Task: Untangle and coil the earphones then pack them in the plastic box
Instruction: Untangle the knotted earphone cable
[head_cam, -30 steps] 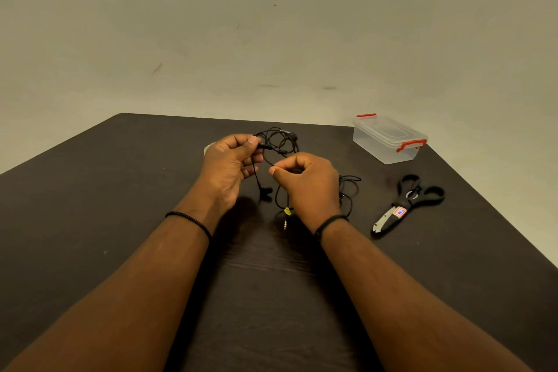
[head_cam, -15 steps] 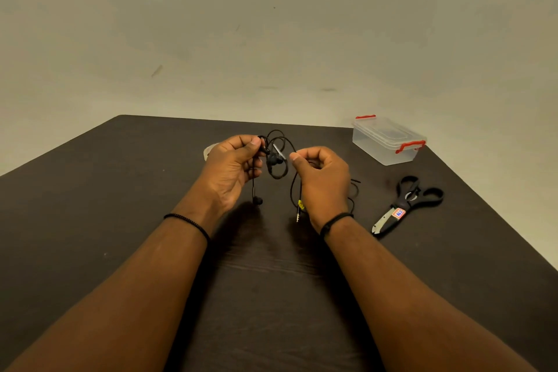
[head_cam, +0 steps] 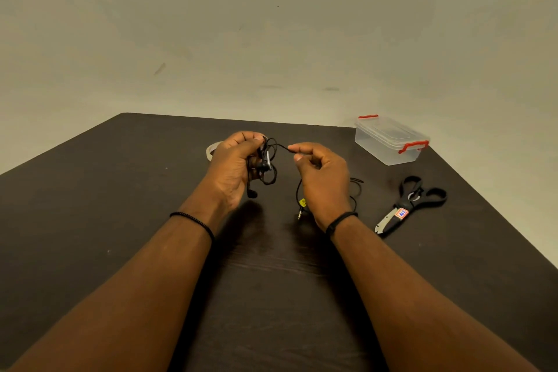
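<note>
The scissors (head_cam: 407, 208) carry a red-edged sticker (head_cam: 401, 213) with blue marks too blurred to read; nothing else bears text.

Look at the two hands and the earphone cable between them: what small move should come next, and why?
Probably the right hand should draw its pinched strand further away from the left hand. The left hand grips the earphones in a knotted bunch, so the cable is not ready to coil, and the plastic box has its lid on.
</note>
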